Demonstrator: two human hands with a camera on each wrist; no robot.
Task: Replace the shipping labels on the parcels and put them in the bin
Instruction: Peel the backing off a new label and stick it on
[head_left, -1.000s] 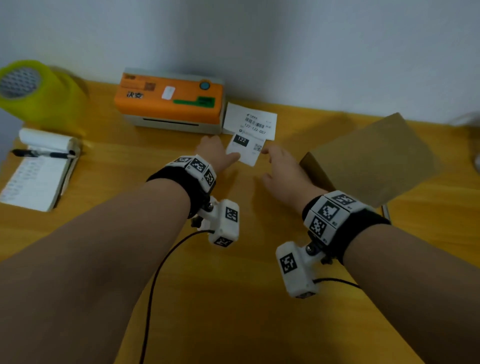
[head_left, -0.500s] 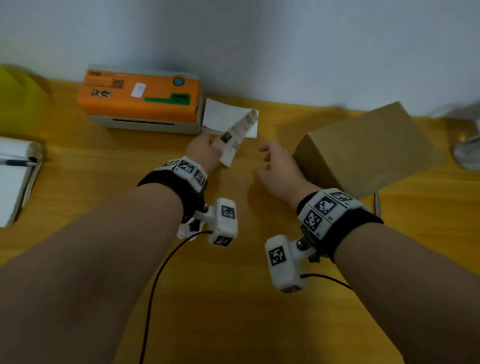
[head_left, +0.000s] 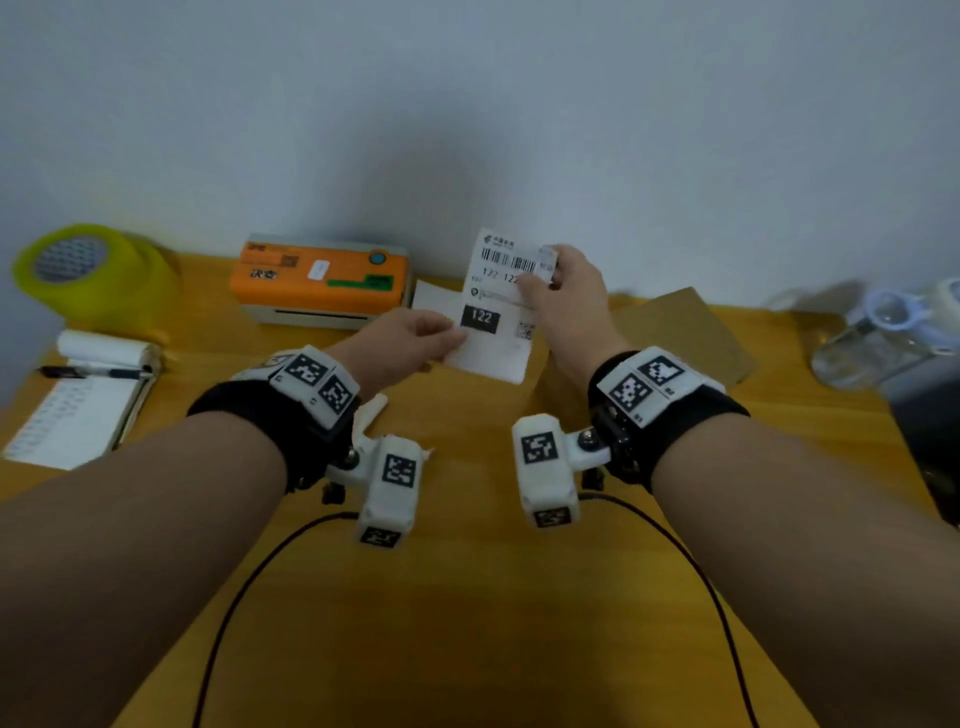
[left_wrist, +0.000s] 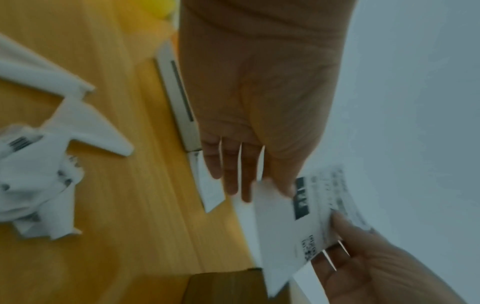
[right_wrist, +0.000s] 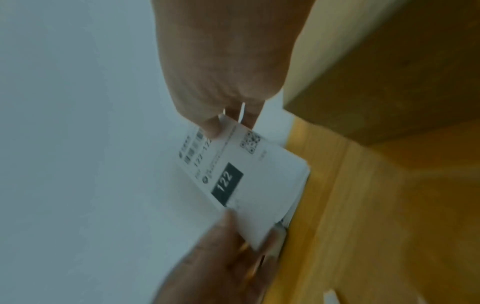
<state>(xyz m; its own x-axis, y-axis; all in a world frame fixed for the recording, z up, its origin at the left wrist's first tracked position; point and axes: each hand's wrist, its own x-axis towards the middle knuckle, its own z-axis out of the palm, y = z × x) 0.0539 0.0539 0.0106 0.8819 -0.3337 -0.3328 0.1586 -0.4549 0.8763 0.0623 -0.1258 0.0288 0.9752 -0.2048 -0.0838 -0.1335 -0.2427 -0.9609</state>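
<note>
A white shipping label (head_left: 498, 317) printed with a barcode and "122" is held up above the table, in front of the wall. My left hand (head_left: 449, 338) pinches its lower left edge, and my right hand (head_left: 543, 273) pinches its upper right corner. In the left wrist view the label (left_wrist: 298, 216) sits between thumb and fingers. The right wrist view shows the label (right_wrist: 246, 181) face on. A plain brown cardboard parcel (head_left: 685, 338) lies on the table behind my right wrist. No bin is in view.
An orange label printer (head_left: 322, 280) stands by the wall, with a white sheet (head_left: 434, 299) beside it. A yellow tape roll (head_left: 88, 270) and a notebook with a pen (head_left: 78, 405) are at the left. Crumpled white paper (left_wrist: 39, 185) lies under my left wrist. A glass jar (head_left: 883, 338) is at the right.
The label has come up off the table. My left hand lifted it, and my right hand moved from beside the parcel to pinch its upper corner.
</note>
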